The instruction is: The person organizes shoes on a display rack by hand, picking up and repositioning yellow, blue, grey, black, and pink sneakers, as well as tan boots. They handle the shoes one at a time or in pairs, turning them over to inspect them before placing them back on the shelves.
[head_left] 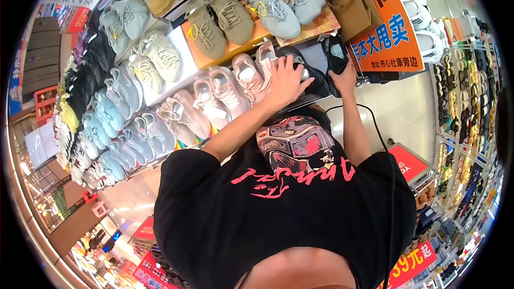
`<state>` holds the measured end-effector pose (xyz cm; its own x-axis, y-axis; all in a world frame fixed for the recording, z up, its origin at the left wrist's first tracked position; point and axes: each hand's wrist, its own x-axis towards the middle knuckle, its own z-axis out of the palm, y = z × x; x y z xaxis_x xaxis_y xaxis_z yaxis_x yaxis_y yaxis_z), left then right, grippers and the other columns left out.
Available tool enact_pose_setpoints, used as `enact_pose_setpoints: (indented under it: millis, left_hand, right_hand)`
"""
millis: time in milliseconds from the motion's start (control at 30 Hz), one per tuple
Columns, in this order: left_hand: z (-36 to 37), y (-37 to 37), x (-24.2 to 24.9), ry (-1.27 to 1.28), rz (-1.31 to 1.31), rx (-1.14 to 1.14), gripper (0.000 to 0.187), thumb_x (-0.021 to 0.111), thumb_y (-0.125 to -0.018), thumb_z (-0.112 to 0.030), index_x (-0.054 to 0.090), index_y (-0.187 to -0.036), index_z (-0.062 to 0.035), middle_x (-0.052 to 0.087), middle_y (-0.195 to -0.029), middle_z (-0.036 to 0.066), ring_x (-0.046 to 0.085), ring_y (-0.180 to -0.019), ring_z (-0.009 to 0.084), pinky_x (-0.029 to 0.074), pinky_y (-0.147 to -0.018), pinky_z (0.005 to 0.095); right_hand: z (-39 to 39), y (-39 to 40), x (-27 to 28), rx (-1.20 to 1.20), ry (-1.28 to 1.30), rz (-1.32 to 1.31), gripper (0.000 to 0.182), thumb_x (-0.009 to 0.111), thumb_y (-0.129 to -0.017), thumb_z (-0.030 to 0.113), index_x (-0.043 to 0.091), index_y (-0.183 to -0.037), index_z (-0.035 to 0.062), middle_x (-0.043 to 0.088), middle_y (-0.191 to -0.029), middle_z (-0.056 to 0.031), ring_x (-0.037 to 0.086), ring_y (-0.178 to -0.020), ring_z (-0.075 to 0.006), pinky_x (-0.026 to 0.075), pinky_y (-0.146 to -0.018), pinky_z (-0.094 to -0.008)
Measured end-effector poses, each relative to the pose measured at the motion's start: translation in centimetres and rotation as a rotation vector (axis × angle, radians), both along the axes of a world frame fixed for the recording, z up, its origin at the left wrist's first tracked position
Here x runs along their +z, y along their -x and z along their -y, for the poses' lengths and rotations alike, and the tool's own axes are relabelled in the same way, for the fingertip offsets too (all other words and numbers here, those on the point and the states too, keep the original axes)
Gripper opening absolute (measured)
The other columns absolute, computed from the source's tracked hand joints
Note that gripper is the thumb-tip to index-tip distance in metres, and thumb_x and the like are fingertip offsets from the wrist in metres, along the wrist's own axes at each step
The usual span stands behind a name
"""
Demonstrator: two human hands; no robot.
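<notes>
Near the right end of the shoe shelf, my right hand (344, 78) is wrapped round the side of a black shoe (335, 53), its opening facing up. My left hand (288, 81) has its fingers spread over the border between pink sneakers (266, 60) and another black shoe (316, 77); whether it presses on them I cannot tell. The black shoes are side by side at the shelf's front edge. More pale pink sneakers (228, 93) stand in a row to the left of my left hand.
Olive sneakers (229, 15) and grey sneakers (271, 9) stand on boxes behind. An orange sign (391, 27) rises at the right beside a brown cardboard box (350, 2). A black cable (393, 182) hangs over my shirt. Shelves of footwear line the far right.
</notes>
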<state>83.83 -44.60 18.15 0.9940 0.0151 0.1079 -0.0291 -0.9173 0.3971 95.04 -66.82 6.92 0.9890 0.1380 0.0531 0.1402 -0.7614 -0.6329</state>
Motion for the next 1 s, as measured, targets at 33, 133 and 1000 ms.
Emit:
enact_pose_setpoints:
  millis: [33, 133, 1000]
  left_hand:
    - [0.1, 0.1, 0.0, -0.007, -0.004, -0.013, 0.052, 0.07, -0.087, -0.048, 0.068, -0.109, -0.0011, 0.05, -0.125, 0.024, 0.047, -0.116, 0.0421, 0.039, -0.1, 0.0525]
    - [0.5, 0.0, 0.3, 0.072, 0.0, -0.019, 0.051, 0.074, -0.084, -0.045, 0.067, -0.108, -0.0002, 0.048, -0.13, 0.026, 0.045, -0.119, 0.0455, 0.039, -0.101, 0.0569]
    - [3.6, -1.7, 2.1, 0.593, 0.371, -0.141, 0.018, 0.08, -0.068, 0.002, 0.067, -0.08, 0.0006, 0.065, -0.093, 0.011, 0.057, -0.099, 0.0338, 0.049, -0.087, 0.0402]
  right_hand:
    - [0.1, 0.2, -0.2, -0.013, -0.007, -0.004, 0.099, 0.088, -0.062, 0.027, 0.04, -0.148, 0.0133, 0.057, -0.133, -0.024, 0.052, -0.123, -0.0458, 0.042, -0.104, -0.0518]
    - [0.3, 0.5, 0.3, -0.046, 0.048, 0.09, 0.088, 0.085, -0.062, 0.025, 0.049, -0.142, 0.0162, 0.061, -0.129, -0.0179, 0.054, -0.121, -0.0417, 0.042, -0.103, -0.0522]
    - [3.6, 0.1, 1.7, -0.036, -0.168, 0.019, 0.076, 0.086, -0.064, 0.019, 0.057, -0.133, 0.0047, 0.064, -0.123, -0.0238, 0.06, -0.117, -0.0416, 0.049, -0.1, -0.0449]
